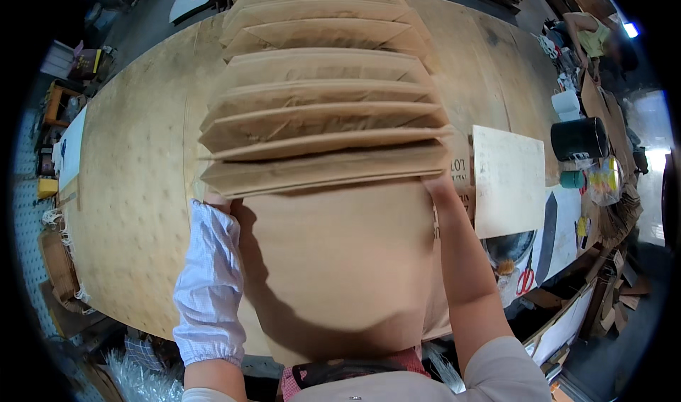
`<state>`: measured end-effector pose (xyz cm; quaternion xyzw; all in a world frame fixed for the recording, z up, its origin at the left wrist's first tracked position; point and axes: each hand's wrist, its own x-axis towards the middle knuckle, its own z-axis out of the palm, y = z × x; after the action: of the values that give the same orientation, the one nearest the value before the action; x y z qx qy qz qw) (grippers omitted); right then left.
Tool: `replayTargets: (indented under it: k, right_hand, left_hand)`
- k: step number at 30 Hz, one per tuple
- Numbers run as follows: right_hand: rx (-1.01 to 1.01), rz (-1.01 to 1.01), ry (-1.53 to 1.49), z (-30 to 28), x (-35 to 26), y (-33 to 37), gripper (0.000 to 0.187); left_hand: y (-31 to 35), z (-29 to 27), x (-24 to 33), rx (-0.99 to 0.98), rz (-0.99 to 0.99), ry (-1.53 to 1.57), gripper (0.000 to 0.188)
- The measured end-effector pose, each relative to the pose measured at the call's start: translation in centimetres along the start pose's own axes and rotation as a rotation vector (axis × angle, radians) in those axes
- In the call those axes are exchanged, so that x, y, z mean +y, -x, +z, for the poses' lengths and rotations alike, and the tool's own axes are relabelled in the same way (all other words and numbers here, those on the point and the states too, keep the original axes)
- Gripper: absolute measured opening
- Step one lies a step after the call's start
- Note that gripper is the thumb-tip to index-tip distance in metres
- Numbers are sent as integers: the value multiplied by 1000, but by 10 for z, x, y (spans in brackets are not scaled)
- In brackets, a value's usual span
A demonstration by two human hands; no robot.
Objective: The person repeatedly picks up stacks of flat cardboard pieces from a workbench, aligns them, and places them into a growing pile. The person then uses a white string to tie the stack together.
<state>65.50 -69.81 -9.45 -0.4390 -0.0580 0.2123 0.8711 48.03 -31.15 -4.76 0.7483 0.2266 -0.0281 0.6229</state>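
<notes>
A long fanned row of brown paper bags (326, 132) runs away from me, their folded edges overlapping. My left hand (220, 202), its sleeve a pale blue checked cover, grips the left corner of the nearest bags; most of its fingers are hidden beneath the paper. At the right corner, my right hand (438, 182) is closed on the same bags, with the fingers out of sight under them. Below the raised near edge lies a wide flat sheet of brown paper (340, 260), reaching toward my body and partly shaded.
The wooden table (135, 196) spreads to both sides. On the right are a pale board (507, 182), red-handled scissors (526, 280), a black cylinder (579, 139) and a white roll (566, 103). Another person (596, 40) bends at the far right.
</notes>
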Motion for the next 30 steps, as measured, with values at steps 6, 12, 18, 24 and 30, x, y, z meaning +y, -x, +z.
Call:
replayTargets:
  k: [6,12,18,24,30]
  right_hand:
    - [132,-416,1067,-5,16,8,31]
    - [204,-631,1526,-24,10,4,24]
    - [105,-323,1579,3,-3,19,36]
    - [42,116,563,7,-9,213,37]
    - [61,141,657,-10,17,340,47]
  left_hand:
    - [16,1,-29,312,168,-144,59]
    - [-15,10,-48,552,604,-41,58]
    - [42,9,-50,237,99,286,42]
    - [233,34,-143,65,-71,426,14]
    - [330,96,-144,167,-6,538,34]
